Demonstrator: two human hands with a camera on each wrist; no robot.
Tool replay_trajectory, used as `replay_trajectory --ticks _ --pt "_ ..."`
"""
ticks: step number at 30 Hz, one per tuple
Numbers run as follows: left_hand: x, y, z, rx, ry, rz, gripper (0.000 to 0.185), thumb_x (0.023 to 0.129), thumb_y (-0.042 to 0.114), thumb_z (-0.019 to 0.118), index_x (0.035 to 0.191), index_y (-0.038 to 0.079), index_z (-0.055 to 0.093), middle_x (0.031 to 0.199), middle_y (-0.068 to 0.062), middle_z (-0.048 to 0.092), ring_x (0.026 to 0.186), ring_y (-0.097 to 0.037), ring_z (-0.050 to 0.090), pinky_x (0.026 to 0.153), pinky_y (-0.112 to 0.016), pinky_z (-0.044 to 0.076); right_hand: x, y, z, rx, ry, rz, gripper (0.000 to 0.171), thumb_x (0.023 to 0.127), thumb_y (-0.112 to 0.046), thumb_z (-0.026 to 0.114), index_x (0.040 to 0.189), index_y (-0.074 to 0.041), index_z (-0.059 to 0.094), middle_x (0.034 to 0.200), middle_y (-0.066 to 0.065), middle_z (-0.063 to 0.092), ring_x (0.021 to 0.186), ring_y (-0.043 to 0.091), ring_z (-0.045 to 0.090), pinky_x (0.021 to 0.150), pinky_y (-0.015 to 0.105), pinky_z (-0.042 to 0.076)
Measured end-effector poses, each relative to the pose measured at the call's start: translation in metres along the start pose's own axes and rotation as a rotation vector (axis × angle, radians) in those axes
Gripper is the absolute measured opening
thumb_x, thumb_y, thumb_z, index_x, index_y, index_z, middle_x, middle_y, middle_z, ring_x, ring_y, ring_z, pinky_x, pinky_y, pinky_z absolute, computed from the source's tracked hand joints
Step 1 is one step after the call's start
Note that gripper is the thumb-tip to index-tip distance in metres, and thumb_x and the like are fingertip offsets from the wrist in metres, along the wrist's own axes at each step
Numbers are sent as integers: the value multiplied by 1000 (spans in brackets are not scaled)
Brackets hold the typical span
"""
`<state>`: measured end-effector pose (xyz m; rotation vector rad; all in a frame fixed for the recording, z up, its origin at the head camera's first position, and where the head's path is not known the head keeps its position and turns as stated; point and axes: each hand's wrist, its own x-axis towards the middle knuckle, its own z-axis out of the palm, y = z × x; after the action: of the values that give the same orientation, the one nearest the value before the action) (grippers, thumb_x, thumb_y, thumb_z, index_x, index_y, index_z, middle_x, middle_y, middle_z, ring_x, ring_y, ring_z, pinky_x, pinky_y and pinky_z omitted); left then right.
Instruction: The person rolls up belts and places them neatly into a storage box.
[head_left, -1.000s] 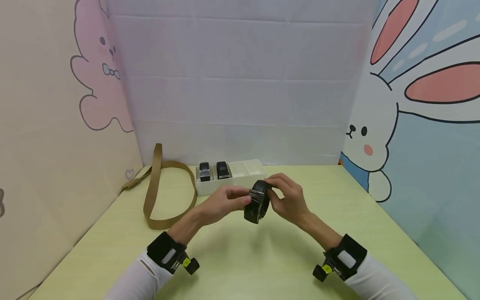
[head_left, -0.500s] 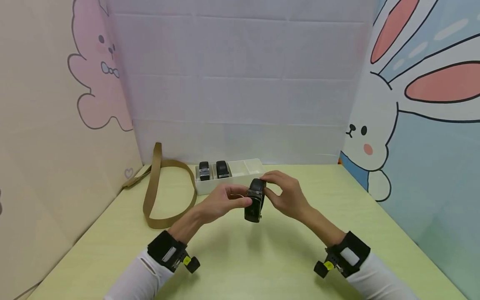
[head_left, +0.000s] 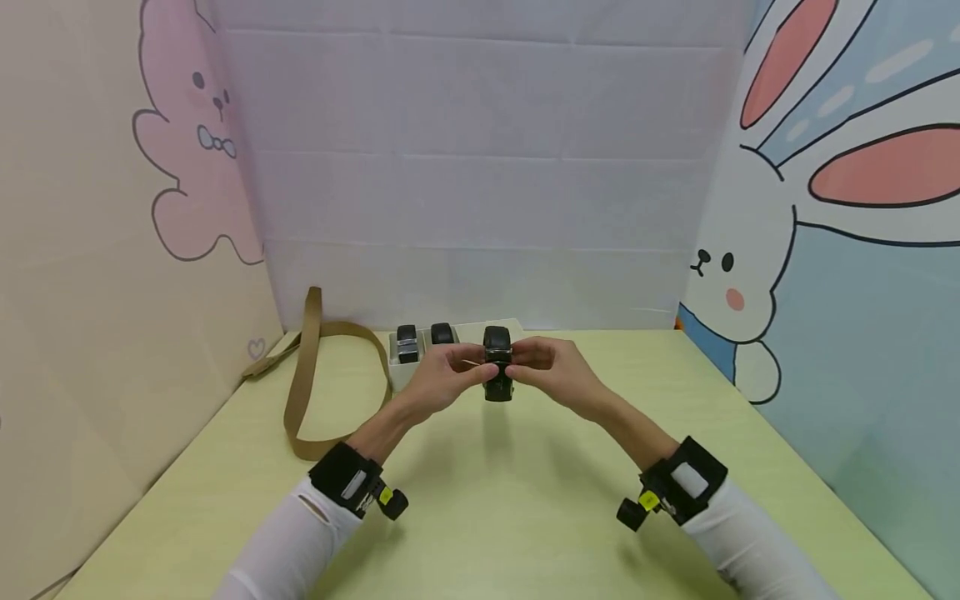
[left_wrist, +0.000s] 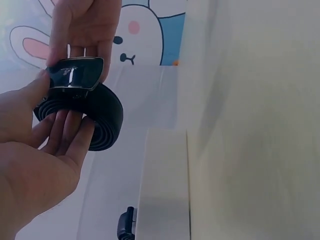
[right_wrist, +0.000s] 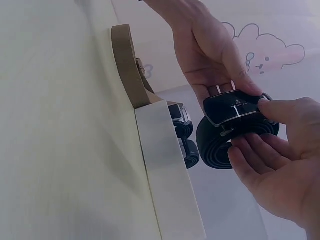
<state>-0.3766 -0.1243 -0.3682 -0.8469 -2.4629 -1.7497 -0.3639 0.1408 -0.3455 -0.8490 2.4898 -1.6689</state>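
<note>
Both my left hand (head_left: 442, 373) and right hand (head_left: 551, 371) pinch the rolled black belt (head_left: 497, 363), fingers curled round it. I've carried it up and away since a second ago, now above the white tray (head_left: 401, 377).

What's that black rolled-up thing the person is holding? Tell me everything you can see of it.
It is a black belt, wound into a tight coil, with a glossy dark buckle edged in silver metal on top. The strap looks like leather or imitation leather. The left hand and right hand hold it from both sides, above the green table, just in front of a white box.
</note>
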Motion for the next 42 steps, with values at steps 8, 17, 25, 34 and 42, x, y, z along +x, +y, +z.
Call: replay_trajectory --ticks 8,17,25,34,42 --pt "32 -5 -8 29 72 0 37 109 23 79 143 10 77 132 -16 80 113 -27 81 106 -49 62 39 3 -12 32 11 37 51 108 -11 77 155 1 63 147 26 74 140 40 72 117 49 60" --pt "64 -17 -11 104 174 -27 44 108 20 80 150 12 73 134 -16 79 123 -35 81 107 -53 63 80 18 -18 -36 30 48 47 107 -10 77 152 1 66 144 26 75 136 41 73 116 51 60" --pt "83 -23 -16 266 302 -15 47 106 8 79 152 5 69 133 -22 79 123 -40 81 101 -52 67 115 30 -5 -43 64 -11 48 105 -2 75 151 5 64 147 29 72 138 45 71 116 54 60" --pt "96 -39 -8 324 386 -39 68 105 0 77 167 4 51 139 -30 73 128 -44 78 105 -52 66 132 56 11 -43 117 -49 48 105 2 73 152 4 62 149 28 70 140 45 70 116 54 59" --pt "93 -50 7 446 353 -125 66 108 5 74 169 5 47 144 -30 73 132 -46 73 108 -55 63 129 76 19 -170 87 -11 49 108 -1 71 155 3 61 147 27 72 135 43 72 110 53 62"
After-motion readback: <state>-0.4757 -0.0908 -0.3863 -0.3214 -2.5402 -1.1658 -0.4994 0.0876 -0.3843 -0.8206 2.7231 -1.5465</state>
